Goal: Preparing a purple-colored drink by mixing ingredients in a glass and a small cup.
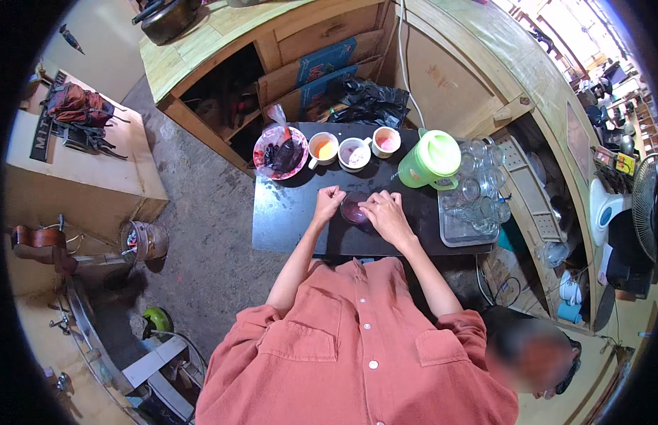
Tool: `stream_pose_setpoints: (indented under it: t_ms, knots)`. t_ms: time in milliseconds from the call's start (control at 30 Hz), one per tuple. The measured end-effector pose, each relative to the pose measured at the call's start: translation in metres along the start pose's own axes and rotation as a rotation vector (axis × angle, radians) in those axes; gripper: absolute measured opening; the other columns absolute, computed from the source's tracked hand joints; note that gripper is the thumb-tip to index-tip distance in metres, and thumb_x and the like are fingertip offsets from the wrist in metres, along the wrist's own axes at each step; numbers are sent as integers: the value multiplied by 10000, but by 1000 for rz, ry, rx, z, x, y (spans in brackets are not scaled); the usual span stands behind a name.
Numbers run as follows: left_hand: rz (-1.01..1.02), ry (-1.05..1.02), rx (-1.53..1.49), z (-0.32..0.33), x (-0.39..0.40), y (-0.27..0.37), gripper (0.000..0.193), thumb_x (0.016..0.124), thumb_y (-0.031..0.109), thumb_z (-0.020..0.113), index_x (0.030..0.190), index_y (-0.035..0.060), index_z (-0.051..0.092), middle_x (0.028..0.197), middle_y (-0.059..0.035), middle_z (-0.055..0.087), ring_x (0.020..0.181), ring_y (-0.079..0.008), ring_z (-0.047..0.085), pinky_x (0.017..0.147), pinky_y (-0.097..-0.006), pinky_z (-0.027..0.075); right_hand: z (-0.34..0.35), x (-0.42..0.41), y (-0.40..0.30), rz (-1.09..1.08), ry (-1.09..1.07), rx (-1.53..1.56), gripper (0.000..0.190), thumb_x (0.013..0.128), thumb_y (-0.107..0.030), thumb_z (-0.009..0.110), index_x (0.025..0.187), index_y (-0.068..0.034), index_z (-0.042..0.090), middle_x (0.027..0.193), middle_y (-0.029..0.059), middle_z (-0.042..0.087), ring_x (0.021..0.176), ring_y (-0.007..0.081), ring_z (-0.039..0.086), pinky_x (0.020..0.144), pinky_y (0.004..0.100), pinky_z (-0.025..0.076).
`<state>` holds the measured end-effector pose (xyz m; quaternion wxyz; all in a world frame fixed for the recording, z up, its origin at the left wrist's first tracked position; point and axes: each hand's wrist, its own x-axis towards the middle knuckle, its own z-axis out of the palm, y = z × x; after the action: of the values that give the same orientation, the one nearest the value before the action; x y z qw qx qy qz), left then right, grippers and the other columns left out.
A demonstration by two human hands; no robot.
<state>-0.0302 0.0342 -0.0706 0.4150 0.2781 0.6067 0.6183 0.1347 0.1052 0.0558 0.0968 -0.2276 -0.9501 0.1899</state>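
A clear glass mug [353, 208] with dark reddish-purple liquid stands on the dark tabletop [286, 212] between my hands. My left hand [329, 202] is curled at its left side; whether something small is in the fingers cannot be told. My right hand [383, 212] has its fingers at the mug's right rim, partly covering it. Behind the mug are a white cup with orange contents [324, 148], a white cup with pale purple contents [354, 154] and a white cup with pink contents [386, 142]. A patterned bowl [258, 143] holds dark plastic bags at the back left.
A green lidded pitcher [427, 159] stands right of the cups. Several glass mugs [471, 189] crowd a clear plastic tray [467, 239] at the table's right edge. A wooden counter [212, 48] borders the table behind. A person [536, 350] is at lower right.
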Motion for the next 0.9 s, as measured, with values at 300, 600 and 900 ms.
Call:
stream_pose_setpoints:
  t_ms: [300,600,900]
  knots:
    - [-14,3,16,-4,6,-8,375,788,91,585,539,102,305,554,89,317,545,-20,280,468,-235,219,-5,5,-3,34,-45,-5,173,840,-213,574,902,-115,701,861,13,621,864,178,515,817,367,307]
    - [-4,24,-10,-1,5,-6,363,779,88,584,536,95,314,544,81,330,541,-23,292,467,-236,226,-2,5,-1,52,-47,6,151,831,-210,585,877,-135,708,867,-2,636,869,173,517,817,391,287]
    - [1,14,-5,0,4,-7,369,778,112,581,521,102,317,529,83,327,522,-22,288,457,-241,221,0,8,0,64,-37,-1,151,831,-222,587,841,-139,713,847,-11,643,844,169,523,820,391,284]
